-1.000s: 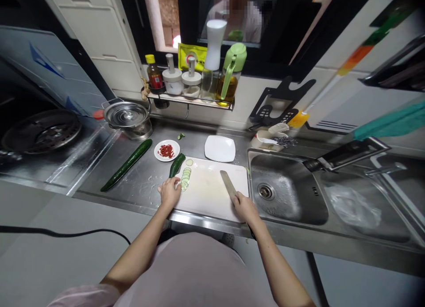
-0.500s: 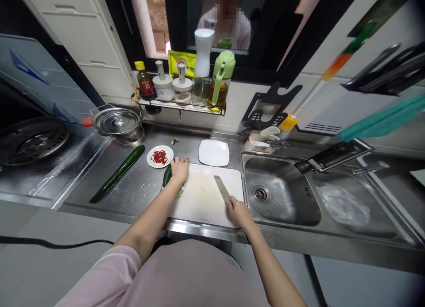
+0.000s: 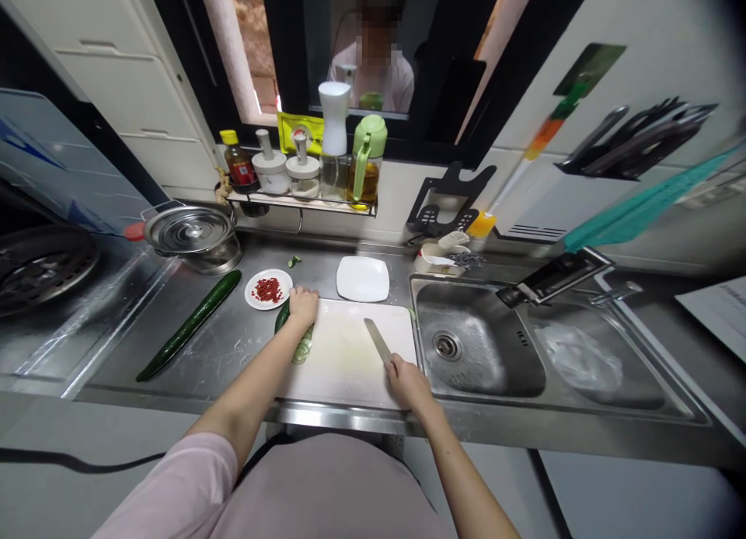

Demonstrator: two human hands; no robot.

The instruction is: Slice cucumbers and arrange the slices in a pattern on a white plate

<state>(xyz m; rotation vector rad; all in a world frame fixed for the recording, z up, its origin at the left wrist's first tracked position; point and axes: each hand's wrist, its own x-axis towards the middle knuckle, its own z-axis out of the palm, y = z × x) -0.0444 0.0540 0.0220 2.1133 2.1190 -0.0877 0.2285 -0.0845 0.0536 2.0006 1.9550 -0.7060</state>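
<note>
My left hand [image 3: 303, 306] is at the upper left corner of the white cutting board [image 3: 367, 376], fingers bent down over a dark green cucumber piece [image 3: 283, 317]. The hand and forearm hide much of that piece. Thin cucumber slices [image 3: 302, 349] lie beside my left wrist on the board. In my right hand [image 3: 408, 380] is the handle of a knife [image 3: 378, 340], its blade slanting up and left above the board's right half. Left of the board a whole cucumber [image 3: 189, 325] rests on the steel counter. Chopped red bits [image 3: 268, 290] sit on a small white plate [image 3: 250, 297].
Behind the board stands a white square plate [image 3: 362, 279], with green scraps [image 3: 294, 261] to its left. A steel sink [image 3: 483, 352] with a faucet [image 3: 553, 279] is on the right. A lidded pot [image 3: 195, 240] and a seasoning shelf [image 3: 303, 201] stand at the back.
The view has shifted, so everything appears slightly farther left and mostly lower. Both hands keep about the same places over the board, and more cucumber slices show by my left wrist.
</note>
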